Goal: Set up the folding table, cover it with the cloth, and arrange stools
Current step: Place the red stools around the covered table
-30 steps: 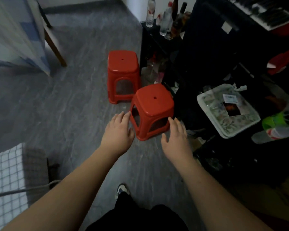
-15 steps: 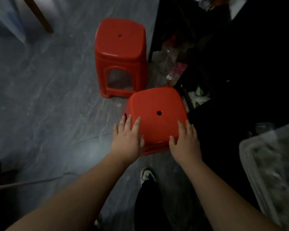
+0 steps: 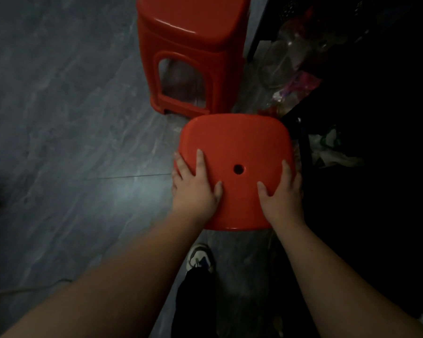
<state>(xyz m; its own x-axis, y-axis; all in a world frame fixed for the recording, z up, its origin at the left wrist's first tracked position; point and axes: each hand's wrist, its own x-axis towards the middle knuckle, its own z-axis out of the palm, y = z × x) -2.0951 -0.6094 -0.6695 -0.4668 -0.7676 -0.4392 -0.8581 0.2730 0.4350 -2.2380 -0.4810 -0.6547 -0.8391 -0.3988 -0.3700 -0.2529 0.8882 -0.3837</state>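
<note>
Nearest, a shoe (image 3: 200, 261) stands on the grey floor (image 3: 71, 142). Just beyond it, the left hand (image 3: 194, 189) and right hand (image 3: 282, 193) grip opposite edges of the near stool (image 3: 237, 142) (thumbs on the seat, outer fingers over the rim). Farther off, a second stool (image 3: 191, 45) stands just behind.

On the floor (image 3: 66, 142) stand two stools, one behind the other: the near stool (image 3: 237, 147) just in front of the far stool (image 3: 193, 45) and slightly to its right. The left hand (image 3: 193, 189) lies on the near stool's seat at its left edge, the right hand (image 3: 282, 193) at its right edge. A shoe (image 3: 200, 259) rests on the floor in front of the near stool. Clutter (image 3: 291, 76) lies right of the far stool
</note>
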